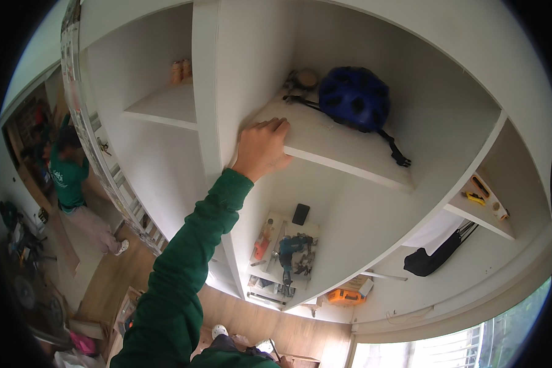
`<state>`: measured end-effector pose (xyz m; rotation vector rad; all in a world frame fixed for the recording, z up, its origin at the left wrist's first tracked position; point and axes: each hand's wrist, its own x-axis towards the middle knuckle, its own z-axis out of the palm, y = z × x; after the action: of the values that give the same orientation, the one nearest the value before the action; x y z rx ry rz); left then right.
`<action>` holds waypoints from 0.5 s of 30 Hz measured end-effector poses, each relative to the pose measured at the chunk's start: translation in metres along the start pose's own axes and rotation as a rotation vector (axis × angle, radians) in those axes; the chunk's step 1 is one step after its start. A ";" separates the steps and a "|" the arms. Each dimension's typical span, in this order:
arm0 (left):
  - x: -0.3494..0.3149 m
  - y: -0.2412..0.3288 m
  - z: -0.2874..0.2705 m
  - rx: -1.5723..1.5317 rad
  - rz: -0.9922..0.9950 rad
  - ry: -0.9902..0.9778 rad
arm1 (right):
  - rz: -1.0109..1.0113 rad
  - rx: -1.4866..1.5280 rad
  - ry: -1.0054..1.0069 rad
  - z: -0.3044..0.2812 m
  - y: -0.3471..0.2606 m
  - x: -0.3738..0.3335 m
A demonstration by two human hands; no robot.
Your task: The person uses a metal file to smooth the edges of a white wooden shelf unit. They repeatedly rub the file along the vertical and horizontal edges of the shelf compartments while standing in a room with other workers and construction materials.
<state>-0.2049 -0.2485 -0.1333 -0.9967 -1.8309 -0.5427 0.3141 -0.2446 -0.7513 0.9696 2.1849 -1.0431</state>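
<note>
My left hand (262, 147), in a green sleeve, is closed over the front left end of a white shelf (343, 161) inside a tall white cabinet. Its fingers lie on top and the thumb side sits below the edge. On that shelf rests a blue helmet (354, 98) with black straps, beside a roll of tape (305, 78). Only a small part of my right hand (285, 362) shows at the lower edge, near a thin dark item; its fingers are hidden.
Lower in the cabinet lie a teal and black power drill (295, 244) and a dark phone (300, 214). A yellow cutter (473, 197) lies on the right shelf. An aluminium ladder (98, 132) stands at left, with a co-worker in green (69, 178) beyond. An orange case (346, 297) sits low.
</note>
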 end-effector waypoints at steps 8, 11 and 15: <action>-0.008 -0.011 0.009 -0.087 -0.039 -0.152 | -0.081 -0.055 -0.197 -0.012 0.041 0.003; -0.008 -0.015 0.026 -0.191 0.006 -0.047 | -0.114 -0.120 -0.284 -0.060 0.029 -0.015; 0.006 -0.009 0.056 -0.254 -0.002 0.020 | -0.150 -0.231 -0.376 -0.112 0.005 -0.026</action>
<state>-0.2426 -0.2112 -0.1528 -1.1531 -1.7744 -0.7980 0.3170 -0.1611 -0.6725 0.4686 2.0259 -0.9259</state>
